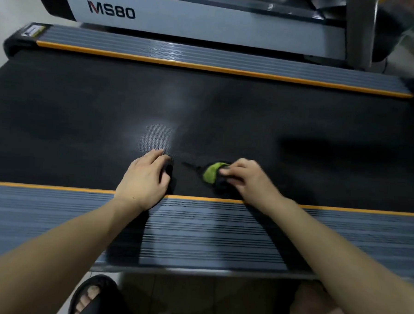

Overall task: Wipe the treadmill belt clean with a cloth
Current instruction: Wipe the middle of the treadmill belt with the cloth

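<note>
Gripping green cloth [211, 172], right hand [245, 178] curled on belt [83, 116]; left hand [147, 175] flat, fingers relaxed, pressing belt.

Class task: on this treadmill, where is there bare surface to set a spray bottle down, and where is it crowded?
Bare: the belt left of the left hand, the belt's right part, and the near side rail outside both forearms. Crowded: the belt's near edge, where the left hand and the right hand, gripping the cloth, sit close together.

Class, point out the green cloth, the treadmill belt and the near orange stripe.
green cloth [211, 172], head view, its bunched green fold.
treadmill belt [83, 116], head view, bare black surface.
near orange stripe [43, 186], head view, left stretch.
</note>
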Demonstrator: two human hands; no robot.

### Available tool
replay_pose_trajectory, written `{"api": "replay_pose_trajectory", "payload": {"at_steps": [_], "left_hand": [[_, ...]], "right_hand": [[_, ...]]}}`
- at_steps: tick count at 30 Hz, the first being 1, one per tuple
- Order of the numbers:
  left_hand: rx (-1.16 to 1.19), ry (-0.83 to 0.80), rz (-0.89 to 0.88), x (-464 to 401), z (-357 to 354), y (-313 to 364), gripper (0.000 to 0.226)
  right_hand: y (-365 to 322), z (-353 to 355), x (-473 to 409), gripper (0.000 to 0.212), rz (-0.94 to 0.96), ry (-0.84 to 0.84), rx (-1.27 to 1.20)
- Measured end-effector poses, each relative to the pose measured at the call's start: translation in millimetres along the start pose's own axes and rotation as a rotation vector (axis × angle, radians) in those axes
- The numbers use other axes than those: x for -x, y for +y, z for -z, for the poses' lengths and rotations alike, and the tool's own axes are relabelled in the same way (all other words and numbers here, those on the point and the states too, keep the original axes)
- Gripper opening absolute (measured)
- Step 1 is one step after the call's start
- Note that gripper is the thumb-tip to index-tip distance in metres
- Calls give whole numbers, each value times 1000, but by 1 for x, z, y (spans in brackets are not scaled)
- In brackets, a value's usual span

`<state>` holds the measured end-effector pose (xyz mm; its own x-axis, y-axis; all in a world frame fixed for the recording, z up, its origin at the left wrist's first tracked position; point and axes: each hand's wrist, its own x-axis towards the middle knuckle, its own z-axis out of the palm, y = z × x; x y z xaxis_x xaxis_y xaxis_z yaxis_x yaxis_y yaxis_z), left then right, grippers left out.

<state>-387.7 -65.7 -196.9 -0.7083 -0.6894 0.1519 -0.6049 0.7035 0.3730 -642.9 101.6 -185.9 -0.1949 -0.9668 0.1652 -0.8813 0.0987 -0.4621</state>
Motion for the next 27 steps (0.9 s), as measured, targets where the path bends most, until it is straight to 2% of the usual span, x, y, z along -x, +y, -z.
{"api": "replay_pose_trajectory", "payload": {"at_steps": [3, 6, 9, 12, 14, 16, 19, 21, 24, 27], "left_hand": [[-29, -5, -14, 1, 3, 3, 37], [-61, -17, 63, 5, 5, 5, 39], [-31, -18, 191, 7, 5, 19, 43], [-9, -18, 173, 1, 0, 40, 44], [0, -30, 140, -3, -5, 53, 46], [-21, -49, 87, -1, -12, 61, 45], [-90, -69, 33, 4, -23, 64, 41], [-87, -66, 40, 1, -25, 64, 38], [-76, -59, 38, 0, -25, 66, 34], [-52, -38, 33, 1, -24, 67, 33]], "right_hand": [[48, 41, 36, 30, -246, 99, 68], [41, 40, 41, 26, -389, 139, 71], [-3, 0, 9, 25, -299, 143, -42], [-56, -31, -12, 24, -208, 63, -127], [-50, -23, -7, 26, -130, 26, -103], [-12, 1, 13, 28, -94, 9, -9], [65, 52, 57, 29, -319, 118, 101], [88, 73, 79, 25, -522, 192, 140], [66, 55, 63, 20, -726, 251, 160], [4, 3, 23, 23, -637, 299, 53]]}}
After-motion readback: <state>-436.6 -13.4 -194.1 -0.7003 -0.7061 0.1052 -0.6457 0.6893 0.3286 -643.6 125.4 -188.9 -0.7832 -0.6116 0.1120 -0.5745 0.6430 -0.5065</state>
